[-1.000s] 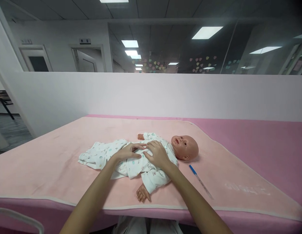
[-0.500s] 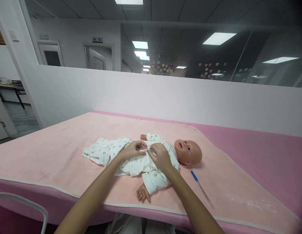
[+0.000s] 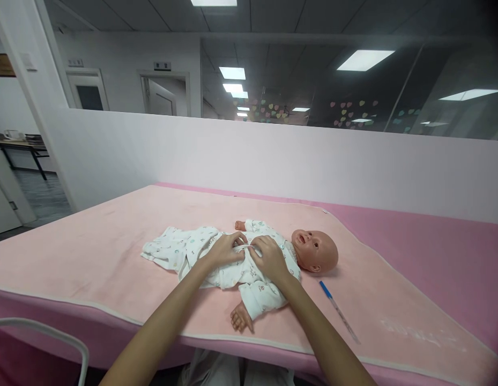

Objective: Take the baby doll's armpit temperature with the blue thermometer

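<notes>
A baby doll (image 3: pixel 315 251) lies on its back on a light pink blanket (image 3: pixel 112 241), head to the right. It wears a white printed romper (image 3: pixel 180 249). Both my hands rest on the doll's chest. My left hand (image 3: pixel 224 250) has its fingers curled and pinches the romper's front edge. My right hand (image 3: pixel 269 259) also pinches the fabric, its fingertips meeting those of the left hand at the front opening. The doll's near arm (image 3: pixel 249 308) sticks out toward me.
A blue-capped pen (image 3: pixel 339 311) lies on the blanket right of the doll. The blanket covers a pink table (image 3: pixel 441 252) against a low white partition wall (image 3: pixel 273 161). A white chair rail (image 3: pixel 43 335) shows at the lower left.
Both hands have curled from lying fairly flat on the doll's chest into a pinch on the romper's front. The view has shifted slightly left and up.
</notes>
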### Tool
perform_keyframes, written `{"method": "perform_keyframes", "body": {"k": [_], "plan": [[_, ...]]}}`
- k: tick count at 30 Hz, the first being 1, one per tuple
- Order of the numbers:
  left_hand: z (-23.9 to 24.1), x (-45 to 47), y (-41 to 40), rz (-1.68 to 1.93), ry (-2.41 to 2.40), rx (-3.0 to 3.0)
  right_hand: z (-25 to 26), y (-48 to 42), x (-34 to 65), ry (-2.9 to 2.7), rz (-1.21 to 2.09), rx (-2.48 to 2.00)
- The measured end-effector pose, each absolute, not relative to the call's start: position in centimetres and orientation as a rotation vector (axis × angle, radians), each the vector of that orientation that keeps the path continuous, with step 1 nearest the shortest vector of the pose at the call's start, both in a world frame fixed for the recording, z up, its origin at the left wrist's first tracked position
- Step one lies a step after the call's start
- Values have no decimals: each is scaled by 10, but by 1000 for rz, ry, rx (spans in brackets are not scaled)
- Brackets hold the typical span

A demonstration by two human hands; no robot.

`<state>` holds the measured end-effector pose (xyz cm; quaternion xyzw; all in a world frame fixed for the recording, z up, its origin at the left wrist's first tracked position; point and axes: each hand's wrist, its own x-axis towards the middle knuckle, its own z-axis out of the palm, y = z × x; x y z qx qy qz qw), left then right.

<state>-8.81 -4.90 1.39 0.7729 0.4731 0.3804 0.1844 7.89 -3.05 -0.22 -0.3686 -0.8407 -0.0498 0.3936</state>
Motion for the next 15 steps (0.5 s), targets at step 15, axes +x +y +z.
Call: {"method": "perform_keyframes", "body": {"k": [15], "plan": [[13, -96, -43, 1032, 1099, 1881, -4, -29, 79, -2134, -76, -936]]}}
